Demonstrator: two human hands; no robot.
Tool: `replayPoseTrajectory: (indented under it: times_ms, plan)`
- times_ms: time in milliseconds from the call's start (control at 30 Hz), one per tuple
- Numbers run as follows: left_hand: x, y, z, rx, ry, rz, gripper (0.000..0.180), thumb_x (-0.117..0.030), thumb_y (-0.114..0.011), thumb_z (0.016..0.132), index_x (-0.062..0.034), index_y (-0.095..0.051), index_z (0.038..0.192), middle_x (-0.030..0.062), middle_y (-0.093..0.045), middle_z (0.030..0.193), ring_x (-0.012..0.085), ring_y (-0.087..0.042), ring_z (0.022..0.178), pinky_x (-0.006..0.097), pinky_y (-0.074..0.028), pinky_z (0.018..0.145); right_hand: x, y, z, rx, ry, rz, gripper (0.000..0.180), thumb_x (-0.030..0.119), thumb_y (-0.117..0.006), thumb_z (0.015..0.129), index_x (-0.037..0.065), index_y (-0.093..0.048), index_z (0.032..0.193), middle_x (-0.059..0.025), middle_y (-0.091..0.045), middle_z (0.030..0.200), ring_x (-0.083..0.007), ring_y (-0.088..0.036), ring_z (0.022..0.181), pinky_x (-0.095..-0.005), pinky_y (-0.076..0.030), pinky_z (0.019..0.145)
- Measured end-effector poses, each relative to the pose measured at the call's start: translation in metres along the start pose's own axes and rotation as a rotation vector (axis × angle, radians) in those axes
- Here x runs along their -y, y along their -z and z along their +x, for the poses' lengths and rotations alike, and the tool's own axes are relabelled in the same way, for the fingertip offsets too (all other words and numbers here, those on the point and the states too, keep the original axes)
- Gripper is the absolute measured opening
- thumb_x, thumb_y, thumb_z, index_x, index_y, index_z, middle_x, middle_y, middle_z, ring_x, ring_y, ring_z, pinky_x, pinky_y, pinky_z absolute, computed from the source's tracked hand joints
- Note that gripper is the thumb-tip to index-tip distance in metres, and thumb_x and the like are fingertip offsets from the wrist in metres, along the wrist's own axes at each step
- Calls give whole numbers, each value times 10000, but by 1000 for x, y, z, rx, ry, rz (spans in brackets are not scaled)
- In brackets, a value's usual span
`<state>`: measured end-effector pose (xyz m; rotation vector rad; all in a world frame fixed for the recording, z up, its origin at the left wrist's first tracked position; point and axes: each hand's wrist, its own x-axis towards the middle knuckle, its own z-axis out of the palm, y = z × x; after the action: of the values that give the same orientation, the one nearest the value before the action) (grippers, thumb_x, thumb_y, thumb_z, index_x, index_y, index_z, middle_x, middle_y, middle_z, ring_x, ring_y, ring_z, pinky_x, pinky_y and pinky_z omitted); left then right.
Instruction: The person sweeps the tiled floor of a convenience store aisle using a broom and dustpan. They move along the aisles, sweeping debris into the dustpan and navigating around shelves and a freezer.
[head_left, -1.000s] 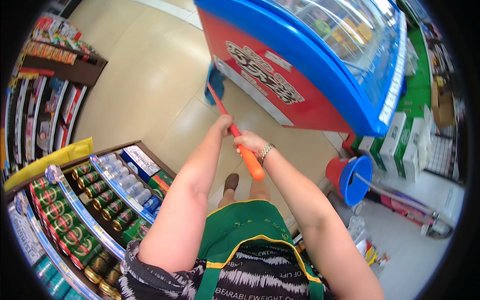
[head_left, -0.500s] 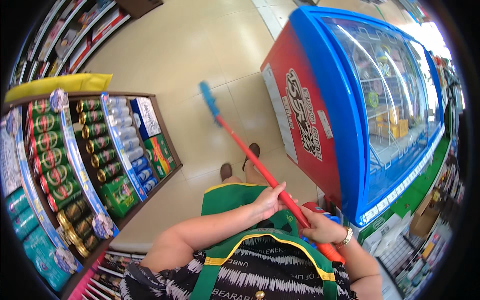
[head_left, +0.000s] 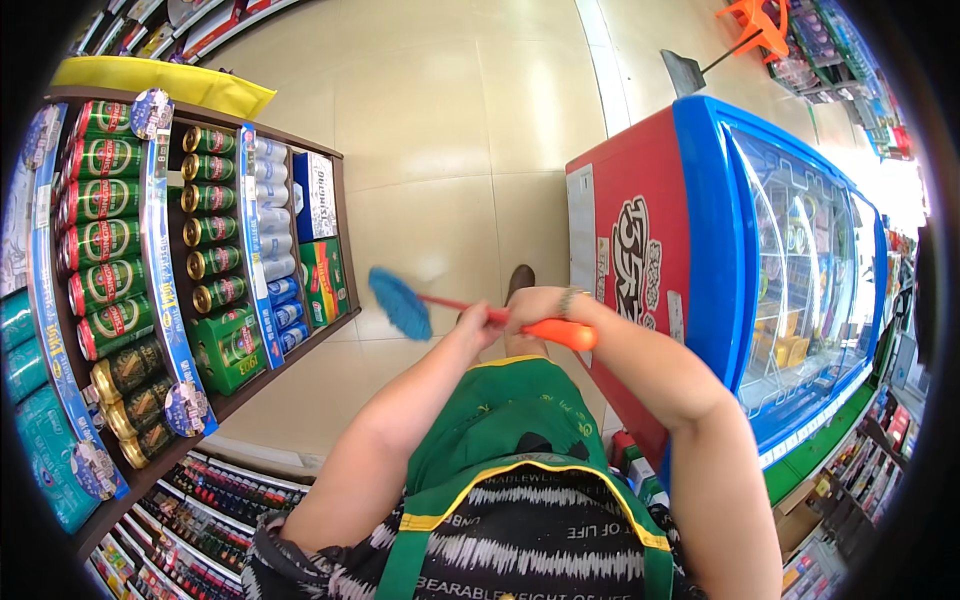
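Both my hands hold a long-handled mop over the tiled floor. Its blue head points left toward the drinks shelf, and a thin red shaft runs back to an orange grip. My left hand is closed around the red shaft. My right hand, with a bracelet at the wrist, grips the shaft just before the orange end. A green apron covers my front below the hands.
A shelf unit stacked with green, gold and silver cans stands on the left. A red and blue glass-topped chest freezer stands on the right. One shoe shows on the beige tile floor between them.
The mop has swung from pointing up and away to lying crosswise, its blue head now toward the left shelf. The view has turned, and both hands have stayed on the handle.
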<state>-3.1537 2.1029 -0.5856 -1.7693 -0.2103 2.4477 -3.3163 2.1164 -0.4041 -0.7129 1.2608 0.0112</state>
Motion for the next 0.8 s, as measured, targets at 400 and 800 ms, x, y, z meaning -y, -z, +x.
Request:
replayPoseTrajectory:
  times_ms: [400,800]
  plan:
    - [-53,-332,21,367,-49,203,234,-244,-428,816,-22,-356,833,75,-470,637,168,-480,525,294,-468,518,-19,168,-93,-641,-244,-291,240,111,-469,661,-69,-514,813,-228,-562,723,-345,-573,670,-371,-472,583]
    - [-147,-274,-128,94,-214,263,284,-287,-393,836,-8,-353,863,105,-460,695,256,-549,625,408,-486,563,84,192,-127,-186,146,555,366,96,-469,732,3,-399,1078,-24,-491,625,-84,-479,452,-221,-405,417]
